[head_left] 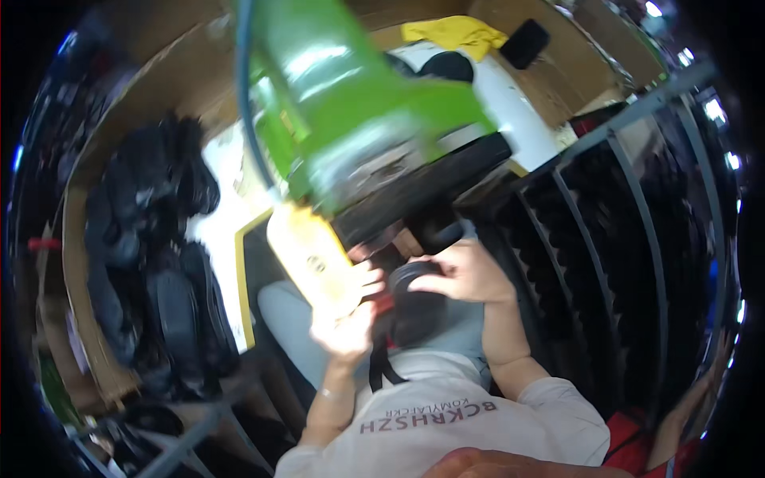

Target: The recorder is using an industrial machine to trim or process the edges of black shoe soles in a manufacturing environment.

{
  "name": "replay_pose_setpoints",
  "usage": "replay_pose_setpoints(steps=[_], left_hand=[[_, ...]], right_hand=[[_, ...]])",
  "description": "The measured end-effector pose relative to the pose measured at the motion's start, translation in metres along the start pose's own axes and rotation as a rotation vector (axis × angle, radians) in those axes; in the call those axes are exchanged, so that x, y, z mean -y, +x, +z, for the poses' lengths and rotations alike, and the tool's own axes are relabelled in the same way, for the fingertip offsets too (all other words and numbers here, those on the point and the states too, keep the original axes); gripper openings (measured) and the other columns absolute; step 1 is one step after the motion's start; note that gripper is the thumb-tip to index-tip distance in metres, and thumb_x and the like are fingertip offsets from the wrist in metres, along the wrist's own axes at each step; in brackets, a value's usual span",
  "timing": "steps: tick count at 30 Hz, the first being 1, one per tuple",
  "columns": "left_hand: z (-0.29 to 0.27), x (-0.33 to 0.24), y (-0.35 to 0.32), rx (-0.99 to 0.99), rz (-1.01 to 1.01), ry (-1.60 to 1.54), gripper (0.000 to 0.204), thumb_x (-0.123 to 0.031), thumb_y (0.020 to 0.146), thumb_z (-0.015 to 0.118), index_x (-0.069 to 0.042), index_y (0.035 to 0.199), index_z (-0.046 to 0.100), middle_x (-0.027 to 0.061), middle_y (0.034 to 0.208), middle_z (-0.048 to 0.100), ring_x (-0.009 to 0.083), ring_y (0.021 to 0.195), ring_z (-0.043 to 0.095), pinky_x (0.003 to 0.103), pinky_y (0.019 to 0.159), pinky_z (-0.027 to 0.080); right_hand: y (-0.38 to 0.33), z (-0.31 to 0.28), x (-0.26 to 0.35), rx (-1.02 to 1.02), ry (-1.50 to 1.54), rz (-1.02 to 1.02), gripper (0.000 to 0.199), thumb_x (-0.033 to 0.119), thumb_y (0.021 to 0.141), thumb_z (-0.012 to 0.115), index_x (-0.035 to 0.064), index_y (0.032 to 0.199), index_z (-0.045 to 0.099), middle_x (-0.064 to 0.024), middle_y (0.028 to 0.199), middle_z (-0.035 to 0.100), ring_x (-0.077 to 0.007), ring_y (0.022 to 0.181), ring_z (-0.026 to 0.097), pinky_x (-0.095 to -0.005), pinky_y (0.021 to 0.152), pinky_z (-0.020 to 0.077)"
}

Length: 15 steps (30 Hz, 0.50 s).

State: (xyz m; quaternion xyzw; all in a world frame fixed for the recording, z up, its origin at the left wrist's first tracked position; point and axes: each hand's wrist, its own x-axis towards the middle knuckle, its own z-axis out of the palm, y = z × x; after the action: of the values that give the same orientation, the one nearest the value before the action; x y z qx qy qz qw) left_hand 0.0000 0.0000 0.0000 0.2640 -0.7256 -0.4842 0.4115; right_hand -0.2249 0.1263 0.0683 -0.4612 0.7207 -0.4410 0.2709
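My right hand (472, 272) is closed on a black shoe (420, 311), thumb laid across its upper edge. This shoe hangs over my lap, just below the dark lower end of a green machine (374, 119). My left hand (348, 312) is at the lower end of the machine's yellow cover (307, 251). Its fingers bend to the right toward the shoe; what they grip is hidden and blurred. A small red patch (384, 301) shows between the two hands. The machine's working point is mostly covered by its head and my hands.
On the left, a cardboard box (76, 279) holds a pile of black shoes (159, 255). A yellow cloth (456, 33) and a dark phone-like slab (524, 43) lie at the back. To the right stands a grey metal rack (570, 203) with dark items behind its bars.
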Motion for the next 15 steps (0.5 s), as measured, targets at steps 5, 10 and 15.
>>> replay_pose_setpoints(steps=[5,10,15], left_hand=[[-0.082,-0.007,0.040,-0.359,0.019,0.960,0.036,-0.009,0.080,0.065,0.001,0.113,0.057,0.0152,0.111,0.058,0.0311,0.101,0.053,0.039,0.088,0.043],[-0.174,0.034,0.008,-0.249,-0.422,1.652,0.058,-0.038,0.082,0.063,-0.015,0.132,0.046,0.0169,0.134,0.041,0.0357,0.119,0.039,0.052,0.093,0.034],[-0.190,0.020,0.003,-0.203,-0.406,1.532,0.057,-0.036,0.075,0.069,-0.022,0.127,0.050,0.0149,0.144,0.033,0.0384,0.120,0.038,0.051,0.094,0.037]], right_hand=[[-0.008,-0.090,-0.009,-1.045,0.322,0.112,0.024,0.005,0.085,0.061,-0.0015,0.106,0.053,-0.0072,0.081,0.062,-0.0095,0.055,0.056,-0.0208,0.045,0.0437],[0.093,-0.096,-0.057,-1.131,0.204,-0.051,0.038,0.008,0.084,0.059,0.0026,0.118,0.043,-0.0117,0.080,0.061,-0.0131,0.046,0.056,-0.0246,0.043,0.0469],[0.143,-0.052,-0.116,-1.006,-0.015,0.194,0.056,0.035,0.079,0.066,0.0008,0.119,0.047,-0.0252,0.090,0.064,-0.0412,0.077,0.062,-0.0443,0.070,0.0477]])
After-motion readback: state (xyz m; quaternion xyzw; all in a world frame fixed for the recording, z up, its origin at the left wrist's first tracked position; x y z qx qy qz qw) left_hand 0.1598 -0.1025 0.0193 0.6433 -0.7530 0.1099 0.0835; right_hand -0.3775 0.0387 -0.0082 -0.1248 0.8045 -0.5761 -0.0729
